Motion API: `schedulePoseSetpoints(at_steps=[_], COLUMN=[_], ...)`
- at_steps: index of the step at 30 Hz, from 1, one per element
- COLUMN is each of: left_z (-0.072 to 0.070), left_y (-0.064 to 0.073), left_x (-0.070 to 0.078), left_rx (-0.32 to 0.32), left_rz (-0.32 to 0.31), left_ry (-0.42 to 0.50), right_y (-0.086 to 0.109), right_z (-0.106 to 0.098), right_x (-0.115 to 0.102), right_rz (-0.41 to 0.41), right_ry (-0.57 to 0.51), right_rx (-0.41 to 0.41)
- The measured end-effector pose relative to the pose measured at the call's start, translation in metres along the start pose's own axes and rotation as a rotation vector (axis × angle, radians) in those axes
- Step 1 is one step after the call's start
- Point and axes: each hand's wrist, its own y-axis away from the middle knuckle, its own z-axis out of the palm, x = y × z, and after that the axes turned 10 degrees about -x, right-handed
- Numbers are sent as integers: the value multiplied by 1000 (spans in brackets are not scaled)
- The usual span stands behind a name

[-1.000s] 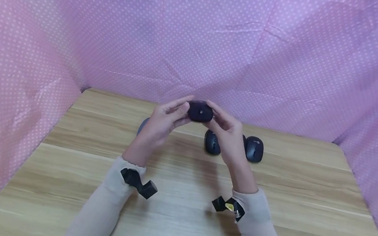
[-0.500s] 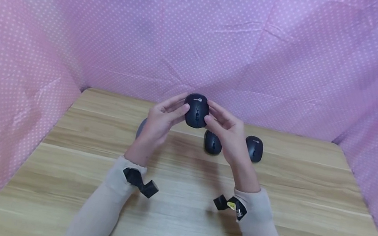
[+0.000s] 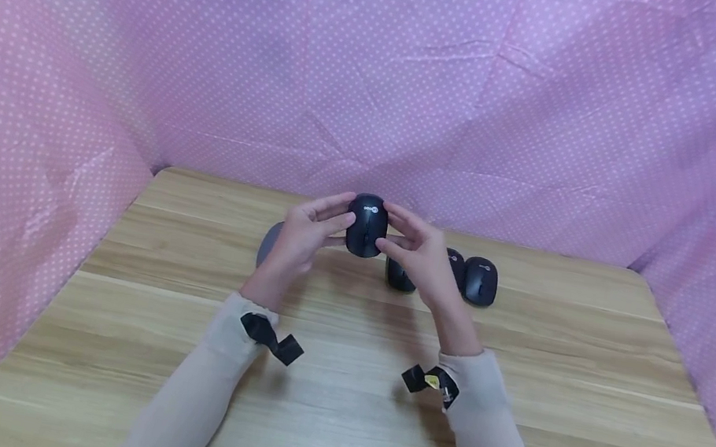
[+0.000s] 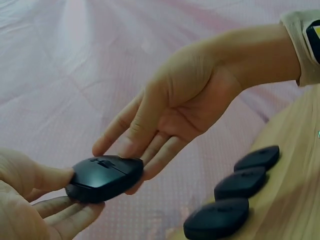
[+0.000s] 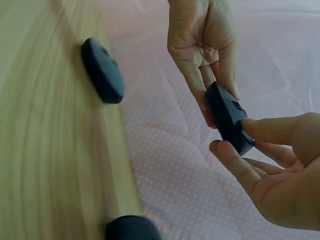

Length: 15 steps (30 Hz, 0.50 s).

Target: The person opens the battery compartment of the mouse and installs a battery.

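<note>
A black computer mouse [image 3: 367,227] is held up over the far part of the table, its buttoned top turned toward the head camera. My left hand [image 3: 303,236] pinches one side of it, thumb on the near face and fingers behind. On the opposite side my right hand [image 3: 422,257] grips it the same way. In the left wrist view the mouse [image 4: 105,177] spans the space between both sets of fingertips. The right wrist view shows the mouse [image 5: 228,117] edge-on, with my right hand [image 5: 285,160] below and my left hand [image 5: 205,45] above.
Behind my right hand, three dark mice lie on the wooden table [image 3: 322,425]: one partly covered [image 3: 399,277], a middle mouse [image 3: 456,266] and an outer mouse [image 3: 480,282]. A greyish mouse [image 3: 268,243] is half hidden by my left hand. Pink dotted cloth [image 3: 382,84] surrounds the table.
The held mouse has tipped from showing its end to showing its top. Over the last half second both hands have lowered it slightly.
</note>
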Motion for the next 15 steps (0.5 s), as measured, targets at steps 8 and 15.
schedulePoseSetpoints(at_steps=[8, 15], left_z=[-9, -9], left_y=[-10, -18], left_x=[-22, -41], left_rx=[-30, 13], left_rz=[-103, -155], left_ry=[-24, -50], right_y=[-9, -12], right_z=[0, 5], right_x=[21, 35], right_rz=[31, 72], right_ry=[102, 122], right_rx=[-83, -99])
